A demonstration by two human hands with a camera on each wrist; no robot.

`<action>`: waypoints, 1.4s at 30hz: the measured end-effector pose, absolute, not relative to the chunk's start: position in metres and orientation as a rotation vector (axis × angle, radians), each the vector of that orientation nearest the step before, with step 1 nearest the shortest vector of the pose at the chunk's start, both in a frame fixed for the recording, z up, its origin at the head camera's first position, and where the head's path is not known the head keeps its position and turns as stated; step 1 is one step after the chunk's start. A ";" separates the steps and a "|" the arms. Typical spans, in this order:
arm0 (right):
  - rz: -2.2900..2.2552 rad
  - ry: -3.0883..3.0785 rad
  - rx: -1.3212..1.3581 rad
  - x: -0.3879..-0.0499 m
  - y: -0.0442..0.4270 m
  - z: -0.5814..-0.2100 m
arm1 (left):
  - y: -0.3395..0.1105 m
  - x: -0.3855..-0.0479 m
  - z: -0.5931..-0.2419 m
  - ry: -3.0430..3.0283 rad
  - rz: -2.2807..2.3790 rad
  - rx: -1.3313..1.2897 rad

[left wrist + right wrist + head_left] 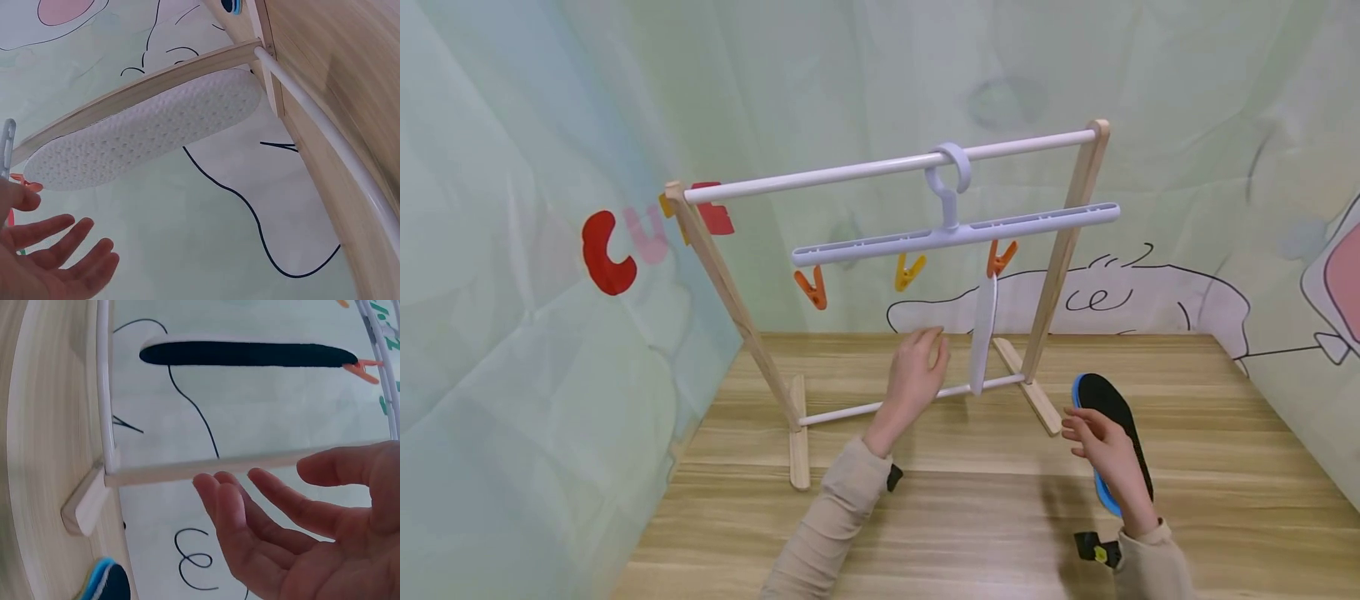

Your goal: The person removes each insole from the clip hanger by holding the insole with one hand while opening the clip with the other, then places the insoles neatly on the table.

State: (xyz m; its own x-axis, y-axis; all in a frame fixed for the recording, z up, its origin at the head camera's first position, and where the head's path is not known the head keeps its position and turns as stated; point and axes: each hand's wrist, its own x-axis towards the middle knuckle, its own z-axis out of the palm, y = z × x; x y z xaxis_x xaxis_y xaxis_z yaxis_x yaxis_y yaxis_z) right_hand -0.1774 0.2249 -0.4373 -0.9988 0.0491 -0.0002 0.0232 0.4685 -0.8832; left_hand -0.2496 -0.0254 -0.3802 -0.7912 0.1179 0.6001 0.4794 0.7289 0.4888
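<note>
A white-and-black insole [983,333] hangs upright from an orange clip [1000,258] at the right part of a lilac clip hanger [955,236]. Its dimpled white side faces the left wrist view [150,131]; its black side shows in the right wrist view [250,354]. My left hand [916,371] is raised to the left of this insole, apart from it, with loose fingers and nothing held. A black insole with a blue edge [1116,408] lies on the table. My right hand [1105,458] hovers over it in the head view, fingers loosely bent, holding nothing.
The hanger hooks over the white top bar [835,175] of a wooden rack [730,296] with splayed feet. Another orange clip [812,288] and a yellow clip [910,272] dangle below it. A printed cloth backdrop [850,83] surrounds the wooden table [955,517].
</note>
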 end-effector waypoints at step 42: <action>2.231 -2.311 -0.175 -0.255 0.150 -0.460 | 0.004 -0.265 -0.344 -2.305 -1.074 -0.753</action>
State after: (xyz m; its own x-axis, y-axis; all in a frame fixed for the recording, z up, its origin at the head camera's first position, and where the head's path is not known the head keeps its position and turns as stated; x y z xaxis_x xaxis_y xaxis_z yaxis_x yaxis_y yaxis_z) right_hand -0.2547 0.1502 -0.4602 -0.9912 0.0258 -0.1298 0.1306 0.0333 -0.9909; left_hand -0.2652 0.0038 -0.3444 -0.7311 0.2739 0.6248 0.6546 0.5397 0.5294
